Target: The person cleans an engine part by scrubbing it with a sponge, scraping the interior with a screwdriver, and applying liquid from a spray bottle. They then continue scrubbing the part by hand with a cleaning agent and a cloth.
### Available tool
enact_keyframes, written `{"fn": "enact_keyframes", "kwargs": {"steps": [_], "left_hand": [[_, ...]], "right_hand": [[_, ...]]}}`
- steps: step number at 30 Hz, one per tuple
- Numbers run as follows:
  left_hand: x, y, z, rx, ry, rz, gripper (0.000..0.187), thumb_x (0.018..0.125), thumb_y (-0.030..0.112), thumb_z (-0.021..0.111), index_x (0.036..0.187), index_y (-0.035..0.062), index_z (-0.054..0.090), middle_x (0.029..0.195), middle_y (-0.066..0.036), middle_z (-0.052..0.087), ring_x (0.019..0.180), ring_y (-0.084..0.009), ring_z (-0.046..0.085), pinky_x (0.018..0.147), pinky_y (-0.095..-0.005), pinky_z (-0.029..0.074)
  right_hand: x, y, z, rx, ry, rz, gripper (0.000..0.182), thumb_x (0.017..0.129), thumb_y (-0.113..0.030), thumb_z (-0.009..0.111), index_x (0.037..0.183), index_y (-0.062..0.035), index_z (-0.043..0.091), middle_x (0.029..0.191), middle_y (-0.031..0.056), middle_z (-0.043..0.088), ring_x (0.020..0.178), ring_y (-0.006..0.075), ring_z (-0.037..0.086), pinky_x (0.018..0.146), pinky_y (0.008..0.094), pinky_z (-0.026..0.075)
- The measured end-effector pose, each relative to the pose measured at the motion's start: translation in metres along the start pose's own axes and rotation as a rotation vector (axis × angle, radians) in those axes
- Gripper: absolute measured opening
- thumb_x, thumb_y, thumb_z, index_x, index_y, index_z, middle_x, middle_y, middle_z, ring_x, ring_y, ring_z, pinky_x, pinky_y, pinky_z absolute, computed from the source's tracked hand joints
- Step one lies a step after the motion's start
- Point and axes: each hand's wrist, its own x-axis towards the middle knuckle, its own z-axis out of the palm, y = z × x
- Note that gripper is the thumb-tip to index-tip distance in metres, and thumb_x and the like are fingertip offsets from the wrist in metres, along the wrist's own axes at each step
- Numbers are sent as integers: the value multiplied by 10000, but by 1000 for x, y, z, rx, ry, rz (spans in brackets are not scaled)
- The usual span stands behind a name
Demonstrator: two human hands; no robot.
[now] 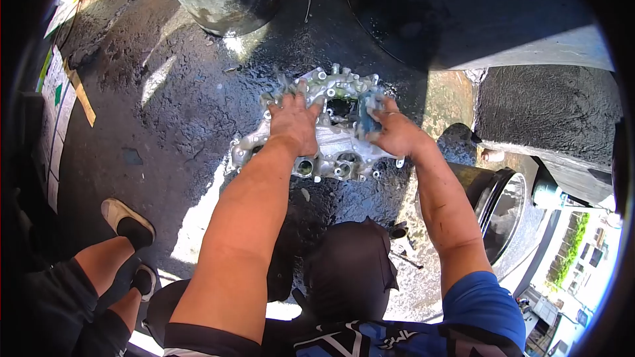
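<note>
A silver cast-metal engine part (338,140) with several bolt holes and round ports lies on the dark wet floor in front of me. My left hand (296,121) presses on its left side, fingers spread and holding nothing. On the right side, my right hand (398,131) grips a bluish, wet-looking pad (368,114) against the metal. Blur hides whether the pad is a sponge or a cloth. Between the hands, a dark rectangular opening (342,109) shows in the part.
A grey drum (228,10) stands beyond the part, with a large dark container (423,13) at upper right. Another drum (506,205) lies at right beside a black-topped block (549,102). Another person's shoe (122,215) is at left. A small tool (407,251) lies near my knee.
</note>
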Motion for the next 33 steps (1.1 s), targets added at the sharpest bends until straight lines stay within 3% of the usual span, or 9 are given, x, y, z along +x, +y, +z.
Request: {"fn": "enact_keyframes", "kwargs": {"steps": [4, 5, 8, 9, 13, 14, 22, 26, 33], "left_hand": [[1, -3, 2, -7, -7, 29, 1098, 719, 303, 827, 1652, 242, 252, 1728, -179, 82, 1529, -373, 271, 1188, -610, 310], [1, -4, -1, -13, 3, 23, 1096, 715, 294, 832, 1649, 251, 260, 1726, -183, 79, 1528, -378, 271, 1193, -604, 309], [0, -5, -1, -17, 4, 19, 1096, 706, 277, 843, 1644, 268, 276, 1723, -192, 70, 1527, -387, 269, 1203, -591, 306], [1, -5, 0, -20, 5, 19, 1097, 704, 279, 845, 1643, 268, 278, 1723, -191, 68, 1528, -386, 267, 1203, -592, 305], [1, -3, 1, -35, -13, 20, 1099, 702, 279, 844, 1644, 267, 277, 1724, -189, 63, 1540, -388, 247, 1206, -594, 300], [2, -4, 0, -32, -7, 21, 1098, 704, 276, 842, 1644, 266, 276, 1724, -188, 64, 1539, -388, 249, 1206, -594, 301], [4, -6, 7, -27, 19, 33, 1081, 712, 283, 829, 1643, 259, 282, 1720, -194, 88, 1530, -393, 269, 1213, -604, 281], [4, -5, 5, -28, 13, 35, 1052, 729, 277, 804, 1642, 259, 282, 1718, -198, 96, 1525, -396, 275, 1216, -618, 263], [4, -7, 4, -22, 18, 35, 1036, 734, 259, 780, 1642, 255, 281, 1719, -196, 91, 1525, -392, 275, 1214, -630, 259]], "right_hand": [[34, 24, 22, -122, 206, -20, 613, 832, -132, 737, 1420, -45, 587, 1597, 263, 292, 1348, 445, 513, 1137, 409, 448], [37, 22, 12, -116, 221, -40, 497, 818, -94, 736, 1308, -61, 664, 1428, 247, 502, 1210, 429, 608, 1058, 417, 503], [37, 21, -11, -123, 259, -149, 460, 809, -99, 746, 1262, -57, 682, 1206, 220, 642, 1139, 411, 638, 1010, 417, 523], [31, 17, -18, -73, 394, -161, 379, 808, -94, 744, 1185, -63, 715, 1034, 200, 672, 1068, 398, 660, 948, 428, 544], [52, 20, 7, -386, 494, -310, 177, 837, -148, 727, 995, -73, 749, 978, 172, 662, 906, 382, 666, 855, 441, 549], [63, 26, 25, -381, 389, -192, 212, 899, -207, 661, 1058, -95, 746, 1047, 162, 672, 1050, 361, 657, 954, 453, 527], [61, 23, 18, -448, 617, -301, 182, 835, -159, 639, 996, -116, 713, 999, 110, 663, 1011, 354, 622, 877, 472, 502], [84, 16, 25, -629, 444, -640, 162, 835, -181, 624, 942, -120, 729, 971, 62, 650, 1077, 292, 584, 947, 440, 456], [68, -6, 6, -707, 308, -368, 292, 878, -199, 591, 1093, -138, 778, 1441, 143, 494, 1485, 362, 338, 1218, 552, 235]]}}
